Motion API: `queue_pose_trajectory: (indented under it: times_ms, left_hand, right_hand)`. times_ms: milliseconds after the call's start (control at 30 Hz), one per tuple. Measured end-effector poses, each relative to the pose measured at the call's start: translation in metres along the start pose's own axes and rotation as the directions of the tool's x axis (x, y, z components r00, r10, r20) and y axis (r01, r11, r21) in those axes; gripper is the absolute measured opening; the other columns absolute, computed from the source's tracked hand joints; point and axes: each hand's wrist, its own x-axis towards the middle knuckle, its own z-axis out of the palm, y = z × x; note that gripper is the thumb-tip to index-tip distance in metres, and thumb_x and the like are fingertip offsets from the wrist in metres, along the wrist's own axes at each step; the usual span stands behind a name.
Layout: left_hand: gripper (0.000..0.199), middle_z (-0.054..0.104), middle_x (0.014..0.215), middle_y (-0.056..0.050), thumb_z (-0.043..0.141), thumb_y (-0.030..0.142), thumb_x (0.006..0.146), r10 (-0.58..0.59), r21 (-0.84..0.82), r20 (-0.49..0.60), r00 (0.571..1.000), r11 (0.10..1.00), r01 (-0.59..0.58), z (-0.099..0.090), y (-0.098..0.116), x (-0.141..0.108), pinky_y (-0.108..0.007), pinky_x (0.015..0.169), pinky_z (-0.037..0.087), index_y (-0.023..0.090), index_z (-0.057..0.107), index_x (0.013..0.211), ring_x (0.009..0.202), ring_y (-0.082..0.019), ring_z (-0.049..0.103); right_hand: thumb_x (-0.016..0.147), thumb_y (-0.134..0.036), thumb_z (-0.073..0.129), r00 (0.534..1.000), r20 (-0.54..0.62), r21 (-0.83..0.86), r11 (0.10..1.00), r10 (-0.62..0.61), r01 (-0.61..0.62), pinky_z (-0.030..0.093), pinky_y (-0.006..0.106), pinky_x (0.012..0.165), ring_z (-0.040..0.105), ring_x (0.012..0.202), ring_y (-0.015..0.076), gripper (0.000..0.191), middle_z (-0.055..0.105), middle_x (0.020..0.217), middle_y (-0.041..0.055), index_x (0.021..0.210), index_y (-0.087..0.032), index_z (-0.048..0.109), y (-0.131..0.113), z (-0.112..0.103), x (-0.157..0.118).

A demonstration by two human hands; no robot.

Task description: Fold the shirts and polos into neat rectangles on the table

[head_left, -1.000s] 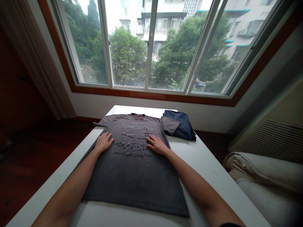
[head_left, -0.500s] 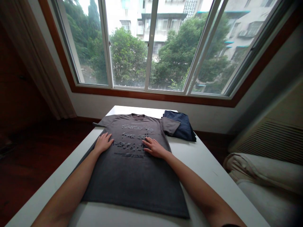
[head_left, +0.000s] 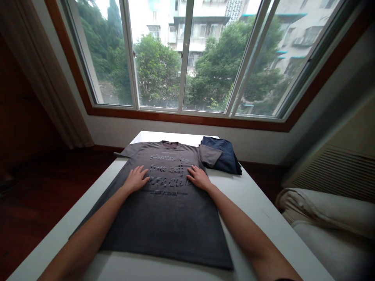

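A dark grey T-shirt (head_left: 164, 218) with black raised lettering across its chest lies spread flat, collar toward the window and hem toward me. My left hand (head_left: 136, 178) rests on the left part of the chest, fingers stretched out beside the print. On the right part of the chest lies my right hand (head_left: 199, 177), its fingers spread and partly over the end of the lettering. The shirt's right sleeve overlaps a folded dark blue garment (head_left: 228, 156), and the left sleeve reaches the table's left edge.
The shirt lies on a white table (head_left: 260, 218) below a wide sliding window (head_left: 181, 78). A pale rolled or folded padded item (head_left: 328, 210) sits to the right, near a slatted beige unit (head_left: 342, 168). A curtain (head_left: 49, 78) hangs at the left.
My left hand has slid to the right over the chest. My right hand has also shifted right, toward the shirt's side, uncovering part of the lettering.
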Motion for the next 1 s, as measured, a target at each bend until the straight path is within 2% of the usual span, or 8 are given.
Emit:
queue_pose_trajectory:
  times_ms: [133, 233, 300, 433, 533, 633, 833, 1000]
  left_hand:
    - [0.061, 0.03, 0.171, -0.01, 0.047, 0.056, 0.103, 0.253, -0.047, 0.034, 0.967, 0.967, -0.251, -0.01, 0.068, -0.025, -0.057, 0.127, 0.019, 0.028, 0.048, 0.157, 0.159, -0.034, 0.023]
    - [0.067, 0.027, 0.172, -0.011, 0.05, 0.057, 0.102, 0.442, -0.08, 0.113, 0.89, 0.897, -0.435, -0.015, 0.119, -0.058, -0.06, 0.127, 0.017, 0.028, 0.04, 0.162, 0.159, -0.036, 0.02]
    - [0.07, 0.027, 0.172, -0.013, 0.048, 0.059, 0.103, 0.59, -0.127, 0.133, 0.796, 0.807, -0.577, -0.02, 0.15, -0.087, -0.062, 0.127, 0.017, 0.028, 0.036, 0.164, 0.159, -0.037, 0.02]
    - [0.073, 0.027, 0.172, -0.014, 0.043, 0.065, 0.103, 0.842, -0.289, 0.148, 0.519, 0.539, -0.791, -0.039, 0.197, -0.147, -0.061, 0.126, 0.022, 0.027, 0.034, 0.164, 0.159, -0.036, 0.023]
    - [0.073, 0.025, 0.172, -0.014, 0.043, 0.063, 0.104, 0.906, -0.351, 0.134, 0.402, 0.422, -0.836, -0.054, 0.211, -0.172, -0.057, 0.126, 0.026, 0.024, 0.033, 0.165, 0.159, -0.035, 0.024]
    - [0.07, 0.027, 0.172, -0.013, 0.045, 0.06, 0.104, 0.908, -0.347, 0.139, 0.395, 0.418, -0.839, -0.062, 0.21, -0.171, -0.059, 0.126, 0.027, 0.024, 0.037, 0.164, 0.159, -0.036, 0.024]
    - [0.069, 0.026, 0.172, -0.016, 0.05, 0.057, 0.104, 0.856, -0.247, 0.108, 0.506, 0.516, -0.82, -0.062, 0.198, -0.152, -0.062, 0.127, 0.021, 0.02, 0.041, 0.161, 0.159, -0.037, 0.02]
    - [0.067, 0.027, 0.172, -0.015, 0.052, 0.056, 0.103, 0.866, -0.274, 0.113, 0.487, 0.498, -0.823, -0.056, 0.199, -0.151, -0.061, 0.125, 0.026, 0.021, 0.042, 0.16, 0.158, -0.037, 0.025]
  right_hand:
    - [0.105, -0.062, 0.04, 1.0, -0.027, -0.006, 1.0, 0.007, -0.007, 0.023, 0.047, 0.127, 0.028, 0.157, 0.0306, 0.066, 0.032, 0.17, 0.009, 0.161, -0.027, 0.043, 0.001, 0.003, 0.001]
    - [0.105, -0.062, 0.04, 1.0, -0.02, -0.002, 1.0, 0.001, -0.001, 0.023, 0.048, 0.126, 0.027, 0.157, 0.0307, 0.066, 0.031, 0.17, 0.0094, 0.161, -0.027, 0.043, 0.002, 0.004, 0.001]
    - [0.105, -0.061, 0.041, 1.0, -0.016, -0.001, 1.0, -0.007, 0.007, 0.024, 0.048, 0.126, 0.027, 0.157, 0.0309, 0.065, 0.031, 0.17, 0.0097, 0.161, -0.027, 0.043, 0.003, 0.004, 0.001]
    - [0.105, -0.06, 0.042, 1.0, -0.018, 0.0, 1.0, -0.004, 0.004, 0.024, 0.048, 0.126, 0.027, 0.157, 0.0308, 0.064, 0.031, 0.17, 0.01, 0.161, -0.027, 0.043, 0.003, 0.003, 0.0]
    - [0.105, -0.059, 0.042, 1.0, -0.006, 0.004, 1.0, 0.005, -0.005, 0.022, 0.049, 0.126, 0.027, 0.157, 0.0306, 0.064, 0.032, 0.17, 0.0108, 0.161, -0.026, 0.043, 0.001, 0.0, -0.002]
    - [0.106, -0.057, 0.042, 1.0, -0.004, -0.018, 1.0, 0.007, -0.007, 0.019, 0.054, 0.127, 0.024, 0.158, 0.0317, 0.062, 0.032, 0.17, 0.0123, 0.16, -0.026, 0.044, -0.008, -0.007, -0.007]
    - [0.104, -0.062, 0.046, 0.971, 0.018, -0.002, 0.971, -0.24, 0.24, 0.01, 0.058, 0.128, 0.013, 0.161, 0.0327, 0.07, 0.019, 0.174, 0.0115, 0.165, -0.029, 0.035, -0.055, -0.019, -0.023]
    - [0.107, -0.064, 0.037, 0.922, 0.023, 0.081, 0.92, -0.386, 0.383, 0.011, 0.054, 0.129, 0.013, 0.161, 0.0293, 0.068, 0.014, 0.175, 0.0085, 0.166, -0.031, 0.03, -0.087, -0.01, -0.033]
